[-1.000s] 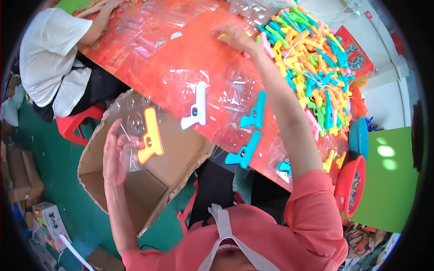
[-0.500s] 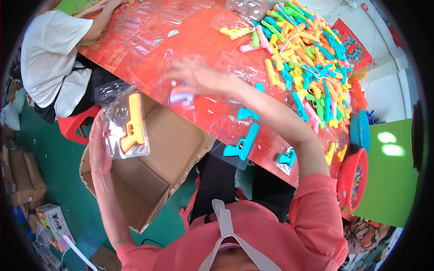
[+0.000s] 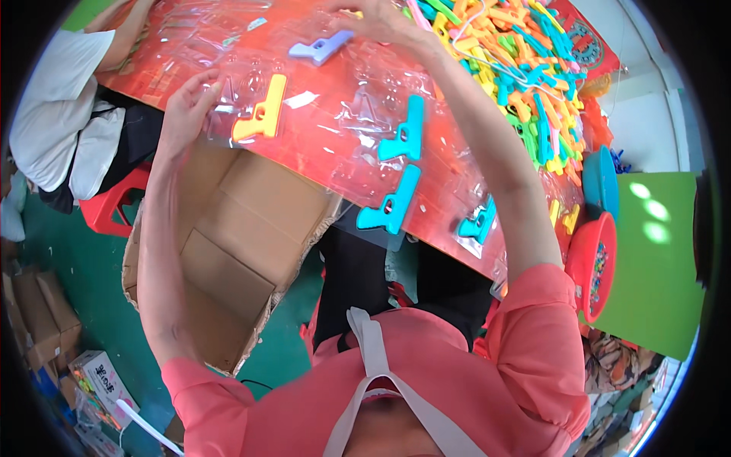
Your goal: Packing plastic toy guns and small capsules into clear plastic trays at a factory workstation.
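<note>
My left hand (image 3: 190, 110) pinches the left edge of a clear plastic blister pack (image 3: 220, 123) at the table's near edge, above a cardboard box. An orange toy pistol (image 3: 264, 110) lies in that pack. My right hand (image 3: 375, 20) reaches to the far side of the table, at the picture's top edge. A bit of a yellow toy pistol (image 3: 356, 14) shows under its fingers; whether they grip it is hidden. A lavender toy pistol (image 3: 320, 48) lies between the hands. Teal toy pistols (image 3: 403, 131) in clear packs lie nearer to me.
A heap of coloured toy pistols (image 3: 525, 61) covers the table's right side, with a white cable across it. An open cardboard box (image 3: 259, 206) stands below the table edge. Red basin (image 3: 592, 266) and teal basin (image 3: 601, 183) stand at right. Another person (image 3: 57, 114) works at far left.
My left hand has brought the pack with the orange pistol from above the box to the table edge. My right hand has moved from beside the lavender pistol to the yellow one farther off.
</note>
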`<state>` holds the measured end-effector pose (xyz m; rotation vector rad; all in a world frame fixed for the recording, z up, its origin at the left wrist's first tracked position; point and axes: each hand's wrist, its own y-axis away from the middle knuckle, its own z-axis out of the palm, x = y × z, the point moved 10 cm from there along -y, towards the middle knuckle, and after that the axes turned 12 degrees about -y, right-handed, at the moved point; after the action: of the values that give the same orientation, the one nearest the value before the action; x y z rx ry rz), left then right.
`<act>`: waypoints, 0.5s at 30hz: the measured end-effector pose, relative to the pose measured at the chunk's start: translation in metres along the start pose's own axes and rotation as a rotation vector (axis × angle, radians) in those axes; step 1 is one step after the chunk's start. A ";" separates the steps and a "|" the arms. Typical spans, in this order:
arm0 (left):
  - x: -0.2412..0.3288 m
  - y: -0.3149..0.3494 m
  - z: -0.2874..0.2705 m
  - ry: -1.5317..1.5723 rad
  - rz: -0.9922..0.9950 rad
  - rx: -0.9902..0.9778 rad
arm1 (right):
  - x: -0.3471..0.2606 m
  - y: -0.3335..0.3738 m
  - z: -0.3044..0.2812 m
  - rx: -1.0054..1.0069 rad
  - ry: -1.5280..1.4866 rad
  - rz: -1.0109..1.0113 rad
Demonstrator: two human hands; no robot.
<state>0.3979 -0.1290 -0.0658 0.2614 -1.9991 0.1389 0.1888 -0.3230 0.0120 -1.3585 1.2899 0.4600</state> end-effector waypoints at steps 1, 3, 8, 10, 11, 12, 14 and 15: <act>-0.011 0.007 -0.004 -0.006 -0.033 0.010 | -0.040 -0.001 0.014 0.040 0.526 0.005; 0.009 -0.005 0.009 -0.195 0.013 0.064 | -0.062 0.049 -0.022 0.242 0.704 0.408; 0.030 -0.012 0.019 -0.631 0.243 0.318 | -0.106 0.152 -0.019 0.302 0.873 0.582; 0.074 0.011 0.031 -1.012 0.375 0.512 | -0.104 0.174 -0.016 0.331 0.865 0.575; 0.081 0.019 0.035 -1.016 0.381 0.515 | -0.106 0.176 -0.019 0.396 0.853 0.524; 0.090 0.030 0.035 -0.920 0.446 0.548 | -0.104 0.177 -0.022 0.459 0.839 0.467; 0.105 0.049 0.043 -0.743 0.528 0.550 | -0.098 0.174 -0.030 0.481 0.907 0.338; 0.113 0.062 0.050 -0.727 0.514 0.528 | -0.081 0.171 -0.032 0.441 0.848 0.444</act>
<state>0.2927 -0.0929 0.0163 0.1269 -2.6893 1.0311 0.0032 -0.2740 0.0134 -0.8884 2.2518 -0.1550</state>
